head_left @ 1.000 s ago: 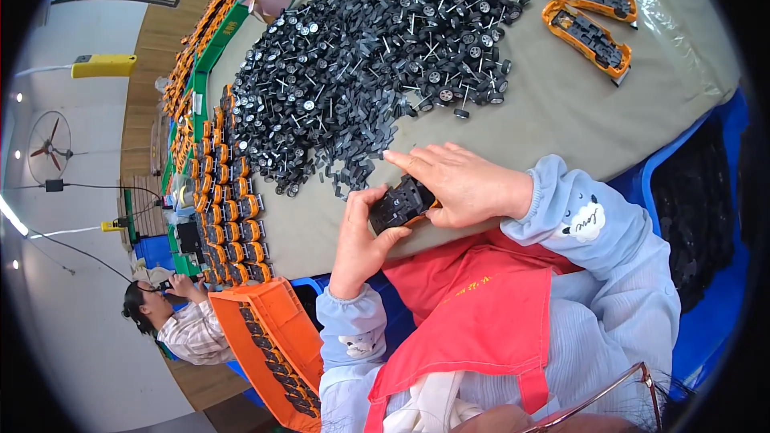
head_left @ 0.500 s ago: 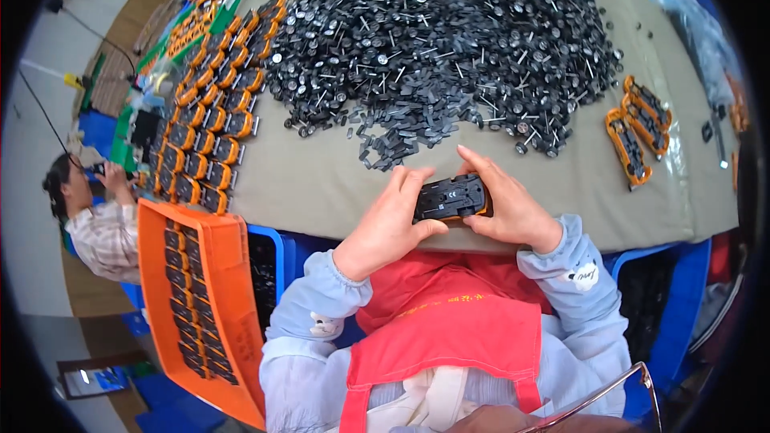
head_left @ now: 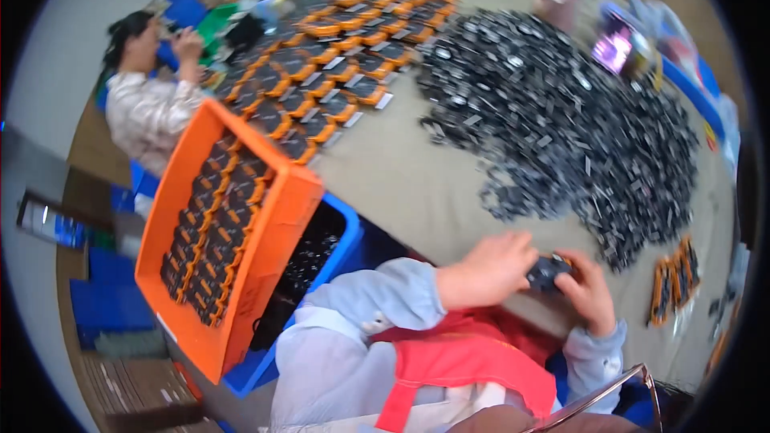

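Both my hands hold one small black and orange toy car body [head_left: 549, 273] at the near edge of the table. My left hand [head_left: 487, 271] grips its left end with fingers curled over it. My right hand [head_left: 589, 293] clasps the right end. A large heap of small black wheel-and-axle parts [head_left: 561, 120] lies on the tan table [head_left: 409, 184] just beyond my hands. My sleeves are light blue and a red apron covers my chest.
An orange tray [head_left: 273, 248] full of car bodies rests on a blue bin [head_left: 341, 252] at my left. Rows of orange and black car bodies [head_left: 321, 80] cover the table's far left. A few more cars [head_left: 672, 281] lie at right. Another person [head_left: 148, 104] sits at far left.
My head has turned left, so my hands and the car body now sit at lower right of the view. The orange tray and the other person have come nearer the middle. Grip unchanged.
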`<state>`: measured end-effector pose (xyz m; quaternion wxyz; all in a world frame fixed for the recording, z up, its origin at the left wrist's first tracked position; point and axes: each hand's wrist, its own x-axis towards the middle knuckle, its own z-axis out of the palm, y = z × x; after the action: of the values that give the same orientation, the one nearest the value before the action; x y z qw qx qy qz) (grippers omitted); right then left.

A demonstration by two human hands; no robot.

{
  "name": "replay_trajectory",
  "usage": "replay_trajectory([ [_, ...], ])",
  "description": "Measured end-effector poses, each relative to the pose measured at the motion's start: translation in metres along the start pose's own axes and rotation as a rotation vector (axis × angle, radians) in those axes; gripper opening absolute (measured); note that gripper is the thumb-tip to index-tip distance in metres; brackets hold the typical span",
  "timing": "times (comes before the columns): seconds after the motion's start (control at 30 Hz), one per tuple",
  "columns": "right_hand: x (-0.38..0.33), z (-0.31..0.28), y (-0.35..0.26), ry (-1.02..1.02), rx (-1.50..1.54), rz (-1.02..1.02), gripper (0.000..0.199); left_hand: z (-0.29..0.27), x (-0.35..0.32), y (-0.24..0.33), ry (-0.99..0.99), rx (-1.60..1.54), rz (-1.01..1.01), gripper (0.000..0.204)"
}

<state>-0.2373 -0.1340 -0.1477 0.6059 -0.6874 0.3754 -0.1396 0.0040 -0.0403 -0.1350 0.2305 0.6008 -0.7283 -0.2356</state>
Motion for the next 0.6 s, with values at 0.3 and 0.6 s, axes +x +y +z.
replay_trajectory([
  [0.3,0.023,0.008,-0.029,-0.151,-0.131,0.107,0.046,-0.014,-0.007,-0.007,0.101,-0.002,0.086,0.047],
  [0.6,0.008,0.001,-0.008,-0.172,-0.146,-0.295,0.071,-0.015,0.002,-0.012,-0.09,0.044,-0.062,0.049],
])
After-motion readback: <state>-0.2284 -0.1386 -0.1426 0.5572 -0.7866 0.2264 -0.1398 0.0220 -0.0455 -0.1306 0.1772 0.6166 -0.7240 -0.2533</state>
